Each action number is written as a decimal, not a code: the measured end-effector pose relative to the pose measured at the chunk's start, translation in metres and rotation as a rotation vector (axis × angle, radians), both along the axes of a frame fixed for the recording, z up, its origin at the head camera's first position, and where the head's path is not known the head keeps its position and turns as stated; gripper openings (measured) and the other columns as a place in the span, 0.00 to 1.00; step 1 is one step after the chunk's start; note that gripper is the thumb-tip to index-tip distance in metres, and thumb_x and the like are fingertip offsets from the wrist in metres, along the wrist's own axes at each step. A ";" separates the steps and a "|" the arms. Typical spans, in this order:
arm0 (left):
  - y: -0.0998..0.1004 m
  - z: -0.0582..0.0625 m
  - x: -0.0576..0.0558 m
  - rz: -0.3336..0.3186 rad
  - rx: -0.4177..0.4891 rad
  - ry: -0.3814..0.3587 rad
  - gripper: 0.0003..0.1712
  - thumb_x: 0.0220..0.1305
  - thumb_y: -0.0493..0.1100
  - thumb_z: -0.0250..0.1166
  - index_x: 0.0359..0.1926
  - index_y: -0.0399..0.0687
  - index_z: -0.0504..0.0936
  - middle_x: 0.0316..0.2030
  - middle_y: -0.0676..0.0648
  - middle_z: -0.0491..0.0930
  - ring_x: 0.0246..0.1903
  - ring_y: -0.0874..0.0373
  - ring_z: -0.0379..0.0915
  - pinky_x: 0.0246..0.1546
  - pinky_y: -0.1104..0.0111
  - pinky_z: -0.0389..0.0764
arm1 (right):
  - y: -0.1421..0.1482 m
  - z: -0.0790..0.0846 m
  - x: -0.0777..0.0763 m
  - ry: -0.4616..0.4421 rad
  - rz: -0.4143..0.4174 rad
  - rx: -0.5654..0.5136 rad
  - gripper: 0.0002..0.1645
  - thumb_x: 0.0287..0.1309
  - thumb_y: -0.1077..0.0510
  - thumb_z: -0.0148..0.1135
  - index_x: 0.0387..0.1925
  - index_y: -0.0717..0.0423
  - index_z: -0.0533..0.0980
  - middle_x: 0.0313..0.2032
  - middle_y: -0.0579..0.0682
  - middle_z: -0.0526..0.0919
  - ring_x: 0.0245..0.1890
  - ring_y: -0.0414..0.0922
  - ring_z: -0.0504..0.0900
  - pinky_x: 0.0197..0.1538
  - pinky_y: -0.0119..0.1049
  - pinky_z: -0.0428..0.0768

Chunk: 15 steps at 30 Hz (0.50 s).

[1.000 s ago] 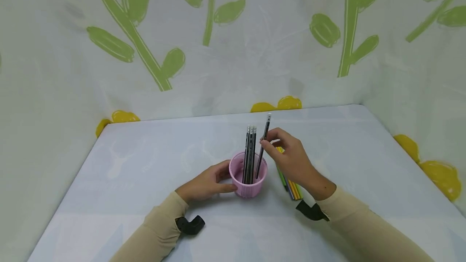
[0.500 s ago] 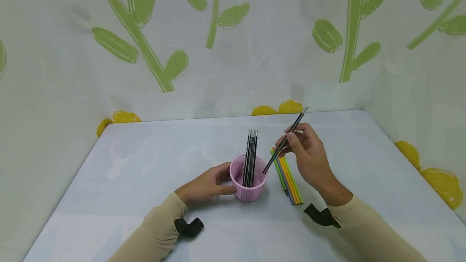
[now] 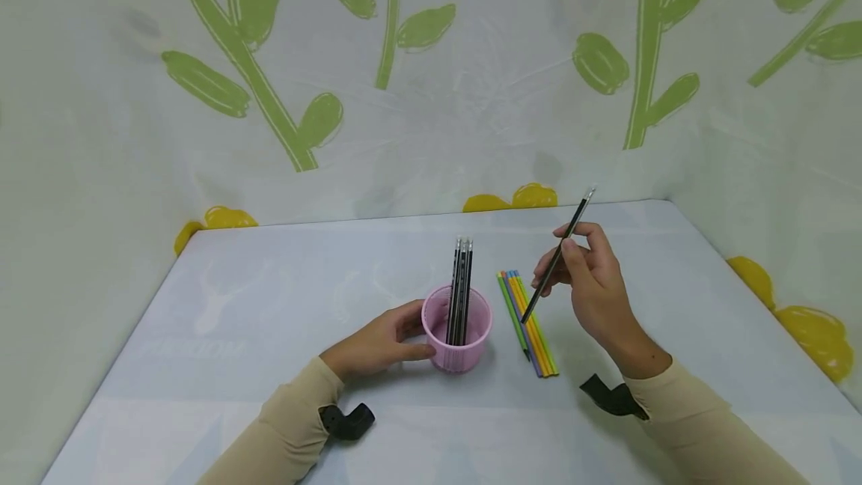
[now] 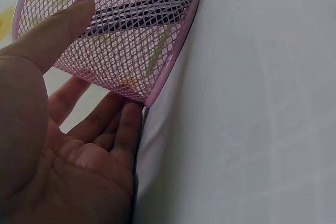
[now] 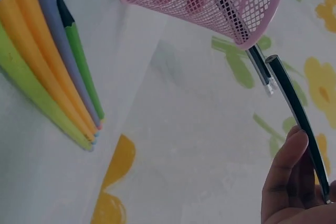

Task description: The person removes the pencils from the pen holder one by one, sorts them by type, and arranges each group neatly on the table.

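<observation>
A pink mesh pencil cup (image 3: pixel 456 359) stands upright on the table, with several black pencils (image 3: pixel 461 287) leaning together inside it, silver ends up. My left hand (image 3: pixel 378 341) holds the cup from its left side; in the left wrist view the thumb lies on the mesh (image 4: pixel 126 51) and the fingers reach beneath the lower edge of the view of it. To the right of the cup, my right hand (image 3: pixel 595 294) pinches a single black pencil (image 3: pixel 557 254) between thumb and fingers. It slants, silver end up and right, its lower tip overlapping the coloured pencils (image 3: pixel 542 350).
Those coloured pencils, green, purple, orange and lime, lie side by side right of the cup. The white table (image 3: pixel 269 298) meets a wall (image 3: pixel 498 118) printed with green stems and yellow flowers at the back. Dark wrist mounts (image 3: pixel 346 421) stick out from both sleeves.
My right hand has drawn the black pencil out of the cup and carried it right, over the coloured pencils, tilting it more. My left hand and the cup have stayed put.
</observation>
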<state>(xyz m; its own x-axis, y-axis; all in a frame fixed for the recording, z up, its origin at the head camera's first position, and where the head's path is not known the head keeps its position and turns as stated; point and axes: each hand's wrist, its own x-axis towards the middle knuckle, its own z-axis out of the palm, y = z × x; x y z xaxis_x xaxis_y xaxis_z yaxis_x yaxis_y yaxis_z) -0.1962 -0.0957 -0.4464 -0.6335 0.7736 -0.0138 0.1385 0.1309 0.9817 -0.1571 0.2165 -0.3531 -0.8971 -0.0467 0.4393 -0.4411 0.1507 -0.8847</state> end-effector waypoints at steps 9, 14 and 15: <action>0.001 0.003 0.000 0.002 -0.006 -0.009 0.40 0.64 0.40 0.69 0.74 0.55 0.63 0.70 0.52 0.68 0.70 0.53 0.65 0.69 0.76 0.65 | 0.018 -0.008 -0.009 -0.067 0.008 0.044 0.12 0.78 0.62 0.40 0.57 0.56 0.64 0.27 0.51 0.82 0.25 0.46 0.83 0.28 0.32 0.83; 0.000 0.002 0.000 0.009 -0.018 -0.005 0.40 0.64 0.41 0.69 0.74 0.54 0.62 0.70 0.52 0.68 0.70 0.53 0.65 0.69 0.77 0.66 | 0.025 -0.009 -0.014 -0.141 -0.007 0.130 0.15 0.75 0.65 0.41 0.58 0.51 0.64 0.28 0.50 0.82 0.26 0.45 0.83 0.29 0.32 0.84; 0.000 0.002 0.000 0.008 -0.014 -0.006 0.40 0.64 0.41 0.70 0.74 0.54 0.63 0.70 0.52 0.68 0.70 0.53 0.65 0.69 0.77 0.66 | 0.026 -0.009 -0.015 -0.151 -0.005 0.145 0.15 0.75 0.65 0.42 0.59 0.52 0.63 0.28 0.49 0.82 0.26 0.45 0.83 0.30 0.33 0.84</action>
